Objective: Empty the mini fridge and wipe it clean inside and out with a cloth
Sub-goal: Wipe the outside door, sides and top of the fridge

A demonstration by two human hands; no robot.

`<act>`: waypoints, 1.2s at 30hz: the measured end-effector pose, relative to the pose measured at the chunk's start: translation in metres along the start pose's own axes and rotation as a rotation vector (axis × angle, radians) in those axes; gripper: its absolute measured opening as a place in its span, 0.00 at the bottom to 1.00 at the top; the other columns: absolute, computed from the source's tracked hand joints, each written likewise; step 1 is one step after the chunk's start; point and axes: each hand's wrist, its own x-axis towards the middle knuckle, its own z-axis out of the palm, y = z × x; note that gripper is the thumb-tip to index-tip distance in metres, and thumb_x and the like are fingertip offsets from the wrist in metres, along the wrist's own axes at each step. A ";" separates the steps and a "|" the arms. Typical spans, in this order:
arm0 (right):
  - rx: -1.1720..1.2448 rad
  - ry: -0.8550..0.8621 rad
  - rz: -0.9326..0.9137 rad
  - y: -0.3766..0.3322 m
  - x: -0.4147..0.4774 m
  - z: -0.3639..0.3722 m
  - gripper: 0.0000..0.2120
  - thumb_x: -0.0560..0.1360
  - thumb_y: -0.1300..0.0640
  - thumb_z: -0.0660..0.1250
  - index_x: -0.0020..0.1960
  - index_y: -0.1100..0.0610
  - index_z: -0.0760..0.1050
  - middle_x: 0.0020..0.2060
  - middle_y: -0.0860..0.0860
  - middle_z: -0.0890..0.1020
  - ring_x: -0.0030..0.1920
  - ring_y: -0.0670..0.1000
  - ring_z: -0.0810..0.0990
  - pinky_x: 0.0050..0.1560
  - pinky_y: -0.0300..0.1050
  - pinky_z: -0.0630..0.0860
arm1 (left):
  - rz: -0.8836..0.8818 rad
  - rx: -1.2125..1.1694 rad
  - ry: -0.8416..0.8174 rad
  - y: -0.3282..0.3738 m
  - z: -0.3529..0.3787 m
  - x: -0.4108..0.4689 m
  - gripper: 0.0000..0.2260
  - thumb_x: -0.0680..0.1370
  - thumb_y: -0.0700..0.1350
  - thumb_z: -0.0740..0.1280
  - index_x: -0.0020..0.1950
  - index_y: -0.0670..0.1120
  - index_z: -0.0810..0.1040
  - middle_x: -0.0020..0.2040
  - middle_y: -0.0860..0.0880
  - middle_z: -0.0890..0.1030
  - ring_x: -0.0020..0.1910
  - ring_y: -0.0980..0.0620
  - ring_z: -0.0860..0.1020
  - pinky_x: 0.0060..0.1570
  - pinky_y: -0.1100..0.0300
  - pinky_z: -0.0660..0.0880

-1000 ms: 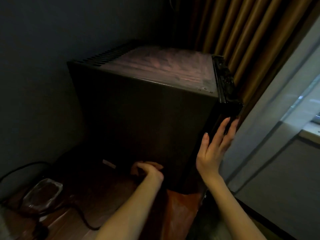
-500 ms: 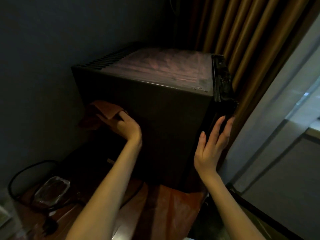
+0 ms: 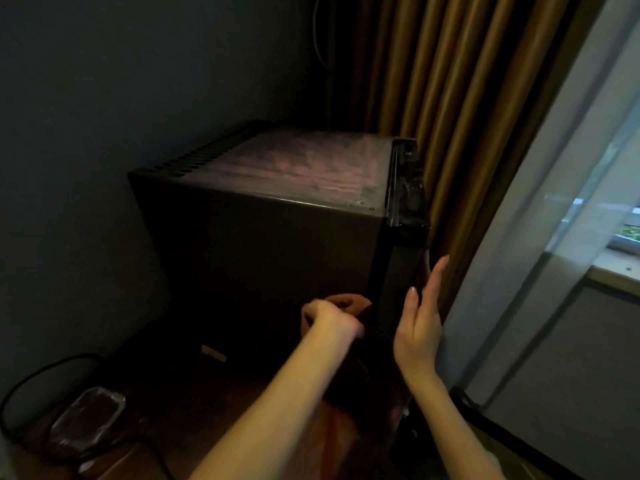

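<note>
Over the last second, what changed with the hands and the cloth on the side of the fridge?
The left hand, gripping the cloth, swept from low on the mini fridge side panel up toward its rear, then back down near the front edge. The right hand stayed open and flat by the door edge; the fridge did not move.
</note>
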 end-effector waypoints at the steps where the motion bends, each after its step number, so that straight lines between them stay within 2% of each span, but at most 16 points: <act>1: -0.004 -0.012 0.035 0.004 -0.004 -0.003 0.31 0.83 0.54 0.51 0.76 0.38 0.37 0.75 0.35 0.52 0.52 0.50 0.80 0.47 0.46 0.79 | -0.060 -0.016 -0.031 0.016 0.004 -0.005 0.23 0.79 0.58 0.50 0.44 0.44 0.76 0.50 0.39 0.81 0.57 0.41 0.73 0.68 0.48 0.58; 2: 0.002 -0.020 0.064 0.007 -0.006 -0.005 0.30 0.82 0.52 0.50 0.76 0.36 0.37 0.75 0.36 0.53 0.42 0.46 0.81 0.37 0.42 0.77 | -0.091 -0.041 -0.061 0.027 0.009 -0.013 0.25 0.79 0.61 0.50 0.50 0.43 0.78 0.58 0.39 0.78 0.62 0.39 0.71 0.70 0.43 0.55; 3: 0.016 -0.027 0.080 0.010 -0.008 -0.005 0.30 0.82 0.53 0.50 0.76 0.37 0.38 0.76 0.40 0.55 0.37 0.45 0.80 0.32 0.36 0.73 | -0.097 -0.033 -0.073 0.040 0.016 -0.022 0.28 0.78 0.63 0.50 0.58 0.44 0.78 0.64 0.40 0.74 0.66 0.38 0.68 0.71 0.40 0.53; 4: 0.037 -0.042 0.088 0.011 -0.010 -0.004 0.30 0.83 0.55 0.51 0.77 0.41 0.39 0.76 0.44 0.56 0.42 0.44 0.80 0.33 0.33 0.72 | -0.072 -0.030 -0.094 0.052 0.024 -0.033 0.28 0.78 0.63 0.50 0.62 0.45 0.78 0.67 0.42 0.73 0.68 0.37 0.67 0.72 0.38 0.52; 5: 0.062 -0.047 0.096 0.007 -0.009 -0.004 0.30 0.83 0.59 0.52 0.78 0.46 0.41 0.76 0.47 0.58 0.53 0.39 0.78 0.38 0.28 0.71 | -0.033 -0.027 -0.123 0.060 0.029 -0.049 0.27 0.79 0.62 0.49 0.64 0.47 0.77 0.68 0.44 0.72 0.69 0.37 0.67 0.72 0.36 0.51; 7: 0.071 -0.025 0.054 -0.003 -0.006 -0.003 0.29 0.82 0.62 0.52 0.78 0.52 0.42 0.76 0.50 0.58 0.67 0.29 0.64 0.54 0.18 0.63 | 0.075 -0.064 -0.211 0.077 0.042 -0.084 0.25 0.81 0.57 0.48 0.66 0.48 0.76 0.67 0.43 0.74 0.68 0.37 0.69 0.69 0.33 0.51; 10: 0.063 -0.001 -0.021 -0.015 -0.004 0.003 0.29 0.82 0.57 0.51 0.79 0.48 0.42 0.78 0.46 0.54 0.76 0.41 0.54 0.70 0.27 0.55 | 0.223 -0.088 -0.291 0.098 0.052 -0.117 0.23 0.83 0.54 0.48 0.69 0.45 0.74 0.68 0.42 0.72 0.69 0.40 0.69 0.70 0.39 0.56; 12: 0.046 0.013 -0.069 -0.020 -0.006 0.008 0.28 0.82 0.56 0.50 0.79 0.48 0.43 0.78 0.46 0.52 0.77 0.47 0.53 0.73 0.33 0.53 | 0.312 -0.129 -0.277 0.107 0.051 -0.113 0.21 0.83 0.53 0.50 0.67 0.45 0.74 0.66 0.43 0.73 0.67 0.42 0.70 0.70 0.42 0.59; 15: 0.038 0.026 -0.129 -0.025 -0.009 0.013 0.28 0.82 0.58 0.50 0.79 0.50 0.44 0.78 0.49 0.51 0.78 0.51 0.52 0.76 0.40 0.53 | 0.500 -0.153 -0.116 0.118 0.040 -0.087 0.17 0.82 0.57 0.54 0.62 0.49 0.73 0.55 0.45 0.77 0.54 0.45 0.76 0.65 0.45 0.67; 18: 0.030 0.018 -0.128 -0.027 -0.013 0.015 0.29 0.82 0.58 0.51 0.79 0.49 0.42 0.79 0.48 0.49 0.78 0.50 0.51 0.76 0.42 0.53 | 0.634 -0.145 0.035 0.132 0.015 -0.053 0.26 0.80 0.60 0.57 0.75 0.51 0.63 0.70 0.45 0.69 0.66 0.43 0.71 0.68 0.47 0.65; 20: 0.017 0.010 -0.120 -0.027 -0.016 0.014 0.30 0.81 0.58 0.51 0.79 0.49 0.42 0.79 0.48 0.49 0.78 0.50 0.51 0.76 0.41 0.52 | 0.647 -0.128 0.104 0.145 0.001 -0.028 0.29 0.78 0.62 0.59 0.76 0.52 0.61 0.72 0.46 0.67 0.68 0.44 0.69 0.69 0.47 0.64; 27: -0.072 -0.046 -0.058 -0.021 -0.041 0.013 0.29 0.81 0.56 0.50 0.79 0.50 0.42 0.79 0.47 0.50 0.78 0.47 0.50 0.76 0.37 0.50 | 0.635 0.009 0.106 0.171 -0.039 -0.007 0.23 0.81 0.59 0.58 0.72 0.49 0.67 0.65 0.49 0.72 0.62 0.48 0.72 0.65 0.54 0.67; 29: -0.093 -0.067 -0.046 -0.020 -0.048 0.015 0.29 0.81 0.55 0.49 0.78 0.47 0.41 0.79 0.44 0.48 0.78 0.46 0.49 0.74 0.33 0.49 | 0.597 0.098 0.107 0.168 -0.052 0.001 0.23 0.81 0.60 0.56 0.70 0.48 0.69 0.56 0.49 0.76 0.53 0.49 0.76 0.54 0.55 0.72; 31: -0.128 -0.084 -0.045 -0.019 -0.052 0.020 0.28 0.81 0.54 0.49 0.79 0.49 0.42 0.78 0.43 0.46 0.78 0.46 0.48 0.74 0.32 0.48 | 0.558 0.177 0.115 0.167 -0.063 0.006 0.21 0.82 0.60 0.54 0.67 0.47 0.70 0.44 0.49 0.74 0.43 0.50 0.75 0.43 0.58 0.70; 33: -0.202 -0.104 -0.061 -0.019 -0.054 0.028 0.29 0.82 0.53 0.50 0.79 0.54 0.43 0.79 0.48 0.44 0.78 0.49 0.46 0.76 0.38 0.47 | 0.525 0.220 0.128 0.167 -0.073 0.011 0.19 0.83 0.58 0.52 0.62 0.47 0.72 0.37 0.49 0.72 0.36 0.52 0.70 0.41 0.57 0.68; 36: -0.334 -0.144 -0.075 -0.017 -0.057 0.044 0.31 0.81 0.51 0.51 0.79 0.54 0.41 0.78 0.53 0.40 0.78 0.53 0.42 0.77 0.52 0.50 | 0.425 0.239 0.078 0.174 -0.089 0.028 0.21 0.82 0.62 0.49 0.43 0.49 0.71 0.29 0.49 0.72 0.29 0.52 0.68 0.29 0.55 0.69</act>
